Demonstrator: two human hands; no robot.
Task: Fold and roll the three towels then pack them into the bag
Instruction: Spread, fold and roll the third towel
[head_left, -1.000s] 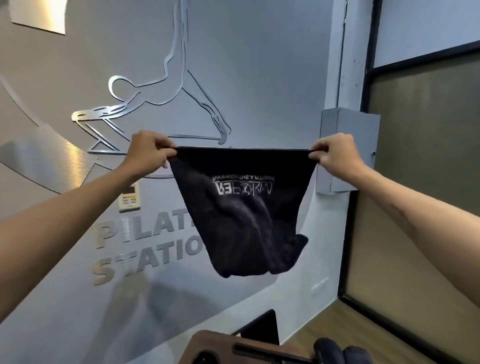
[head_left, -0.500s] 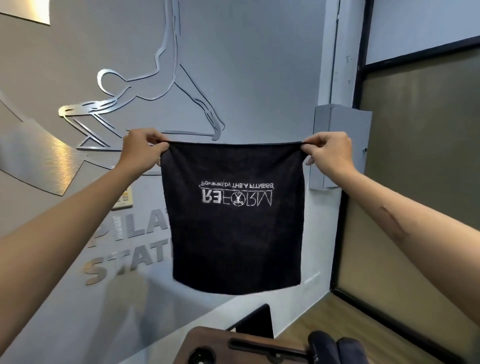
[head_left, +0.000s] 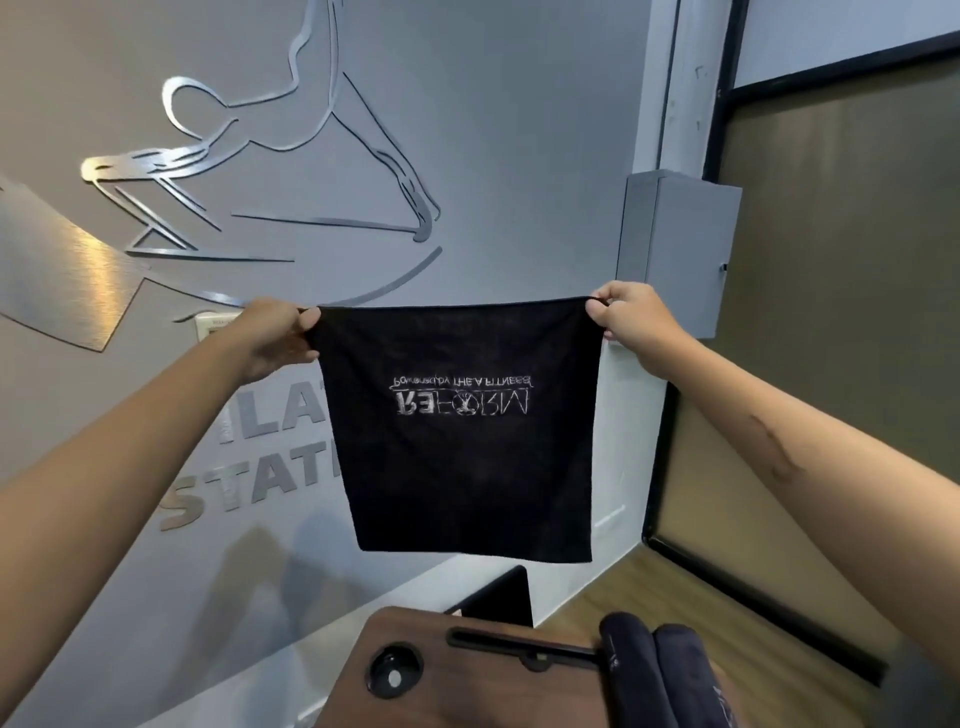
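head view: left hand (head_left: 278, 335) and right hand (head_left: 631, 325) pinch the black towel's (head_left: 462, 457) top corners; the grips look shallow, so a corner could slip and the towel drop crooked.

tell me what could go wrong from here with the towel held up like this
1. The black towel hangs in the air, pinched only at its two top corners by the left hand and right hand; if either pinch slips, it could drop and bunch up.
2. The two rolled towels lie side by side near the edge of the wooden table; laying this one down to fold might nudge them loose or off.
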